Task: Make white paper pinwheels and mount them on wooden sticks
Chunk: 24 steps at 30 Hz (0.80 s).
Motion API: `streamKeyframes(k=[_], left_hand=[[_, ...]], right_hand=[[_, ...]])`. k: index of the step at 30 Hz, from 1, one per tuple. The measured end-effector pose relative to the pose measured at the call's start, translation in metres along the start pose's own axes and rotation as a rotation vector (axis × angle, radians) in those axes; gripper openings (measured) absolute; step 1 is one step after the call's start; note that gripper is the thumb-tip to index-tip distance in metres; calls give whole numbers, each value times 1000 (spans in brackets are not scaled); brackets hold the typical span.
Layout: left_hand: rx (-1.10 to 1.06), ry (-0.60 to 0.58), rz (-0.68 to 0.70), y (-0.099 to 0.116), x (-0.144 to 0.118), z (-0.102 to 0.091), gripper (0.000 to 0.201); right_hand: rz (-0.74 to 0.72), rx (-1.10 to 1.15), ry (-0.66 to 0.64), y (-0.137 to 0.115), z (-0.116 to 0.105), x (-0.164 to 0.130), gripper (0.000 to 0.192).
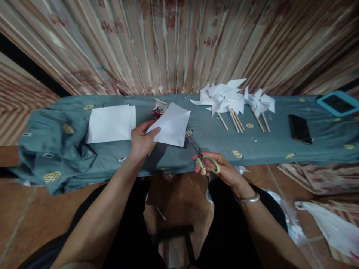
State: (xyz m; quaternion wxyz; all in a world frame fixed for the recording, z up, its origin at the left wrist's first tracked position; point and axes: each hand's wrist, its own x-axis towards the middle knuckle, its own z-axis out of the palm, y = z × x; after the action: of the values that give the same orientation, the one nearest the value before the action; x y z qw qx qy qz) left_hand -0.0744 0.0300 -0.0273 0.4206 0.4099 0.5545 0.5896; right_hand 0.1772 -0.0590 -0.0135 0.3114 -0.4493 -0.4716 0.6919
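My left hand (143, 139) pinches a square sheet of white paper (173, 125) by its left corner, holding it above the cloth-covered table. Fingers through the light green handles, my right hand (218, 166) grips a pair of scissors (199, 152). The blades point up and left, just below the paper's right edge and seemingly apart from it. Behind the paper sits a small red box of metal pins (159, 111), partly covered. A wooden stick (152, 149) shows under my left hand. To the left lies a stack of white paper (109, 124).
Several white paper pinwheels (224, 98) on wooden sticks lie at the back right. Further right are a black phone (300, 129) and a blue-framed tablet (338, 103). A pleated curtain (174, 45) hangs behind the table. White plastic bags (328, 224) lie on the floor at right.
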Motion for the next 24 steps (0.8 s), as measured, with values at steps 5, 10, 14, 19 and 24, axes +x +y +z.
streamKeyframes(k=[5, 10, 14, 19, 24], left_hand=[[-143, 32, -30, 11, 1, -2, 33], [-171, -12, -66, 10, -6, 5, 32], [-182, -27, -71, 11, -10, 8, 30], [-174, -45, -91, 12, -13, 9, 33], [-143, -71, -103, 11, -16, 8, 35]], right_hand=[[-55, -133, -17, 1, 3, 2, 56], [-91, -158, -57, 1, 8, 4, 55], [-80, -179, -46, 2, 7, 6, 54], [-52, -165, -39, 3, 8, 6, 52], [-25, -135, -31, 3, 9, 6, 54]])
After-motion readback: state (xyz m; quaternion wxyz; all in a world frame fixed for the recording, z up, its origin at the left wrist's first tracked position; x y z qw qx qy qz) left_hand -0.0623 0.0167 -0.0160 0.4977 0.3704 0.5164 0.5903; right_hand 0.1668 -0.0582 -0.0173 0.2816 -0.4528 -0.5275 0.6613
